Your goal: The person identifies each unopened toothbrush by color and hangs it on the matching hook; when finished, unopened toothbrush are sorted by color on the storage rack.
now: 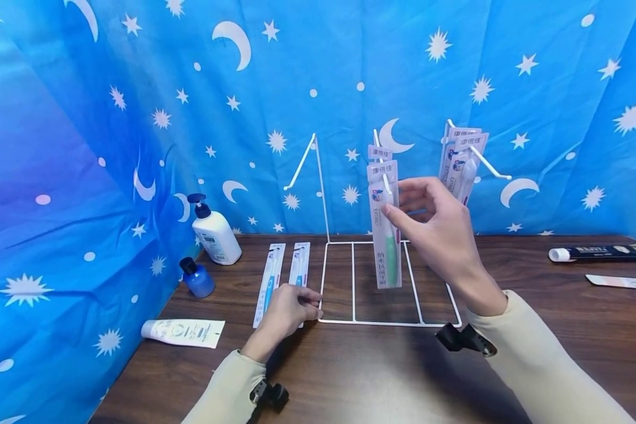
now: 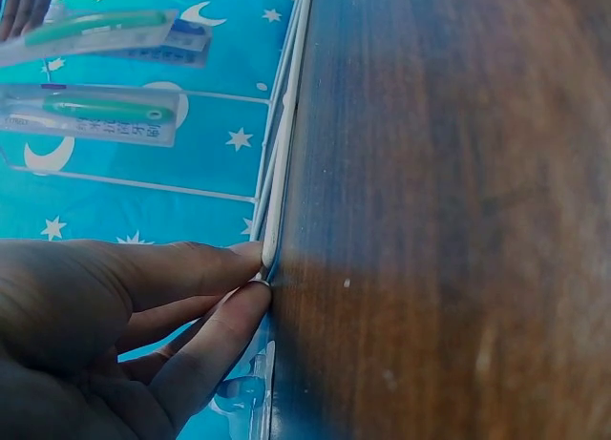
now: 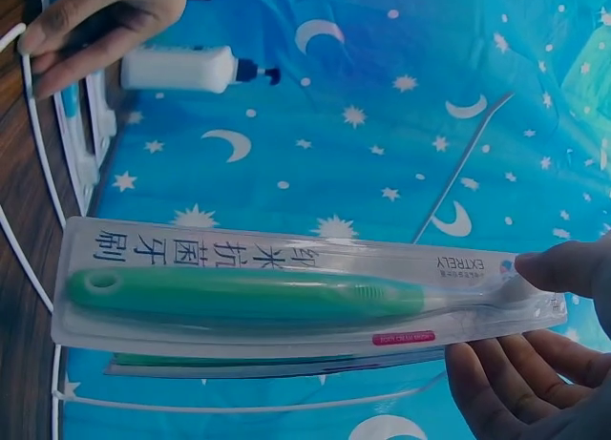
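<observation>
A white wire rack [image 1: 353, 282] stands on the table with upright hooks at its back. My left hand [image 1: 288, 309] pinches the rack's front left corner between thumb and fingers; the left wrist view shows the fingertips on the white wire [image 2: 275, 211]. From the middle hook hangs a packaged toothbrush [image 1: 387, 247] with a green handle, in front of another pack [image 1: 380, 153]. My right hand [image 1: 440, 224] holds this front pack near its top, thumb on its face and the other fingers at its side. In the right wrist view the green handle [image 3: 239, 297] shows through clear plastic.
Packaged toothbrushes [image 1: 469, 171] hang on the right hook. Two blue-handled packs [image 1: 269, 282] lie left of the rack. Farther left are a white pump bottle [image 1: 217, 238], a blue bottle [image 1: 198, 282] and a white tube [image 1: 185, 333]. A black toothpaste tube [image 1: 604, 253] lies at right.
</observation>
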{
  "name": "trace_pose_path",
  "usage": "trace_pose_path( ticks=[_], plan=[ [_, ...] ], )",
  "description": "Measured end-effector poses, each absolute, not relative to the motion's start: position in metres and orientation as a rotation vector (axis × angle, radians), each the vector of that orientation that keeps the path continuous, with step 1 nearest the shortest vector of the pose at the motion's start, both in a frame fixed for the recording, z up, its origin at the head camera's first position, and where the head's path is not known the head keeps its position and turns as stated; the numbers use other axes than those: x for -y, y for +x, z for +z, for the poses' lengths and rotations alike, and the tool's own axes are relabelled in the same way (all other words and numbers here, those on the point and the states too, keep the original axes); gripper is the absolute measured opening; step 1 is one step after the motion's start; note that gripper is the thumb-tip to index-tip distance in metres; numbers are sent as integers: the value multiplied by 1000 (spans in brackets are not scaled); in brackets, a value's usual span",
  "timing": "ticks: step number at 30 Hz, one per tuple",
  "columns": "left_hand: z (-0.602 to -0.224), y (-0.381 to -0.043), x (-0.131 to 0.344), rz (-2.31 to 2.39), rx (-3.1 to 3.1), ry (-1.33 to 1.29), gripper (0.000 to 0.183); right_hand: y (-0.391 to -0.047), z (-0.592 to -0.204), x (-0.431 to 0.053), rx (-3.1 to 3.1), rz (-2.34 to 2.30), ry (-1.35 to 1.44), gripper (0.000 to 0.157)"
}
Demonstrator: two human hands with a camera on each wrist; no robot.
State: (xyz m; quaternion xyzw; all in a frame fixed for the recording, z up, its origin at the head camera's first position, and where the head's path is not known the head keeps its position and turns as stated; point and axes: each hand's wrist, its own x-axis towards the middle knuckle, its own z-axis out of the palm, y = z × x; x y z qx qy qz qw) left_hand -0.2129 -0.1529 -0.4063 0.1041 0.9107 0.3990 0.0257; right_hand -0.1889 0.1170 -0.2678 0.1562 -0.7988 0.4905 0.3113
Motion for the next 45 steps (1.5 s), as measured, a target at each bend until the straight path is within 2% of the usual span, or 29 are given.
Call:
trace_pose_path(
  ticks=[26, 45],
  plan=[
    [-410, -213, 153, 1259, -2811, 366, 21, -234, -275, -115, 2061, 1260, 366, 40],
    [-406, -214, 154, 1242, -2824, 358, 22, -211, -271, -127, 2175, 1227, 418, 45]
  ],
)
